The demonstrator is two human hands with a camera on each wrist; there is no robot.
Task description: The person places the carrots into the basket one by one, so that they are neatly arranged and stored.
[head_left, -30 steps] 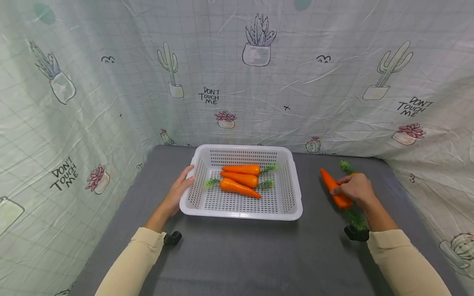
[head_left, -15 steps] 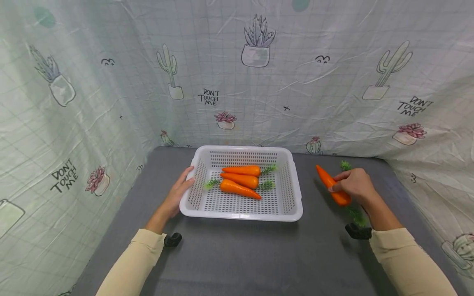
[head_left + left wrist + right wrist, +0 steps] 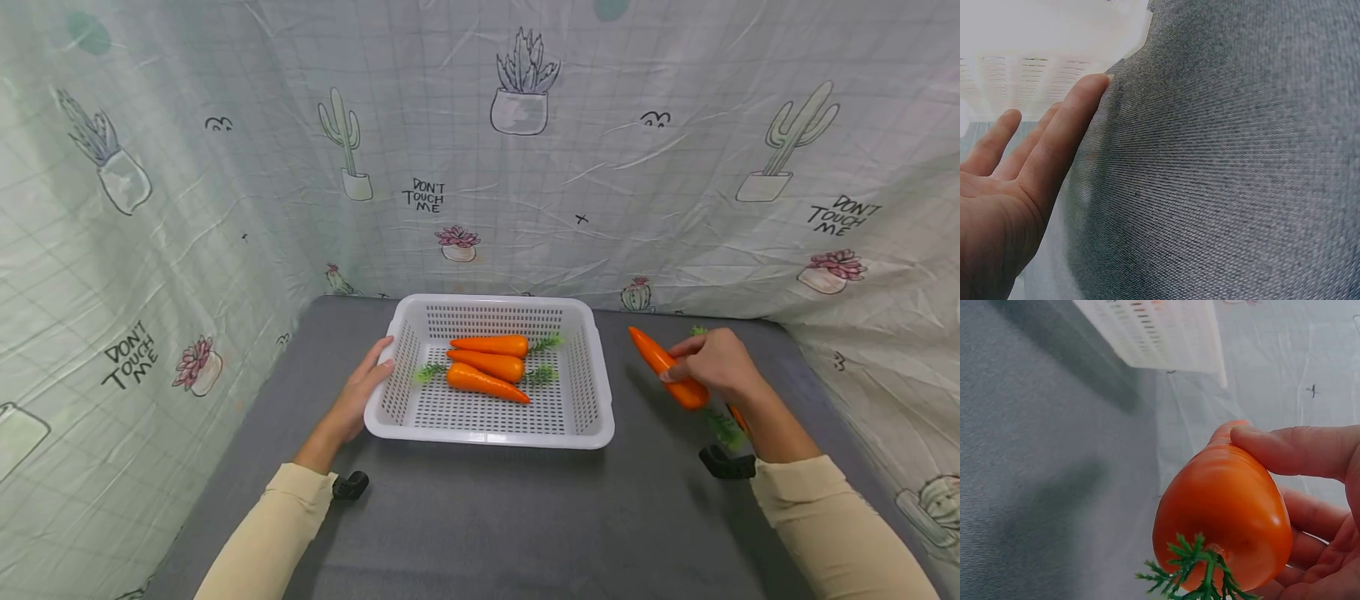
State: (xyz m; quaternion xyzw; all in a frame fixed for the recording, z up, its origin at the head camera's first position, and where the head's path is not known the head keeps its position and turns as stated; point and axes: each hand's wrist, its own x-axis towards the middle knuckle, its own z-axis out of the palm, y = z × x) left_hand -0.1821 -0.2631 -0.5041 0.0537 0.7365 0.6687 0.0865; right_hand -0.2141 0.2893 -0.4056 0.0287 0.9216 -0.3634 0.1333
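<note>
Leftmost, the person's left hand (image 3: 358, 393) rests with nearly straight fingers against the left side of one white basket (image 3: 487, 436), whose far rim stands near a printed cloth (image 3: 480, 150). Inside lie three carrots (image 3: 487, 364), the nearest with leaves pointing left, the others right. Grey bench (image 3: 487, 525) stretches before the basket and separates its right rim from a fourth carrot (image 3: 651, 353), which the right hand (image 3: 722, 367) pinches above the surface. Beneath that hand, another carrot (image 3: 738, 417) is mostly hidden; whether more lie there cannot be told.
</note>
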